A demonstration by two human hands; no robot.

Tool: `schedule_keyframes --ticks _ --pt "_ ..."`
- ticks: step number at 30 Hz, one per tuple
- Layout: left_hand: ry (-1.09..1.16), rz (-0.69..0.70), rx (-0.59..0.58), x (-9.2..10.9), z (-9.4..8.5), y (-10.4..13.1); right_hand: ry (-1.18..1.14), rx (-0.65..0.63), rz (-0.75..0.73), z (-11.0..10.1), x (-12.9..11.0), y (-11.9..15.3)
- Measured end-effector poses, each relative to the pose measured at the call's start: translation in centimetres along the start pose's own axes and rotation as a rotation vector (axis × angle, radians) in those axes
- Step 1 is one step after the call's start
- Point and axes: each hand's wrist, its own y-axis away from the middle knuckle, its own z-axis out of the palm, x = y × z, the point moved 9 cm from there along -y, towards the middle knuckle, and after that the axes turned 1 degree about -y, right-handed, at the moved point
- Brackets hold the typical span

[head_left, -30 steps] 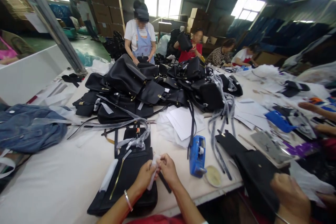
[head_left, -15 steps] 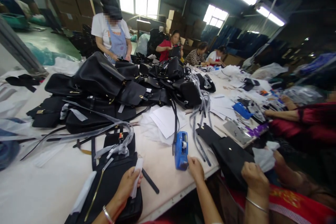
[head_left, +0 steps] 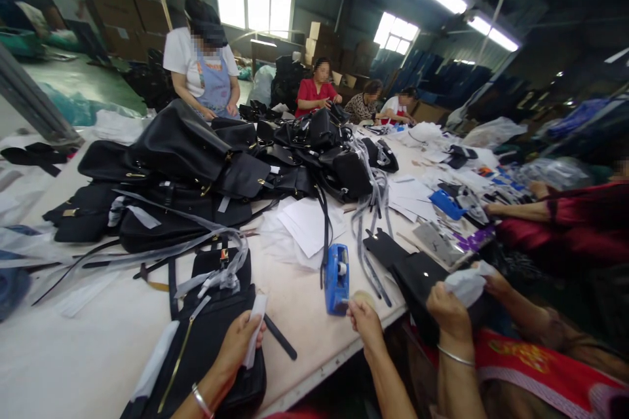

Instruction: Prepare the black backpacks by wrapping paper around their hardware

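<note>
In the head view, the left hand, low and left of centre in the frame, pinches a white strip between thumb and fingers. The strip stands tilted over the right edge of a black backpack, which lies at the bottom, left of centre, with a gold zipper running aslant down its front. A silver bracelet circles the left wrist.

The right hand, low and right of centre, has thumb and forefinger pressed together at the lower end of a blue tape dispenser; whether tape is between them, or whether they touch the dispenser, cannot be told. A pale round disc lies just behind this hand, partly hidden by it. A black strap lies on the white table between the hands.

A heap of black bags fills the middle left of the frame, with white sheets in front of it at the centre. At the lower right, another person's hands hold crumpled white paper by a black bag with a flap.
</note>
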Motion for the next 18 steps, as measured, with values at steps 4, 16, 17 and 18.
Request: schedule_keyframes --ticks 4,16,17,18 --pt "0.006 0.001 -0.001 0.3 0.2 0.1 -0.073 -0.047 0.133 1.4 2.5 1.1" --pt "0.059 0.029 -0.005 0.6 0.4 0.4 0.172 -0.166 -0.014 3.2 0.4 2.5" --pt "0.062 0.035 -0.003 0.5 0.4 0.3 0.136 -0.236 -0.059 5.0 -0.9 3.5" --pt "0.063 0.041 -0.004 0.4 0.3 0.3 0.089 -0.322 -0.111 7.1 -2.5 4.6"
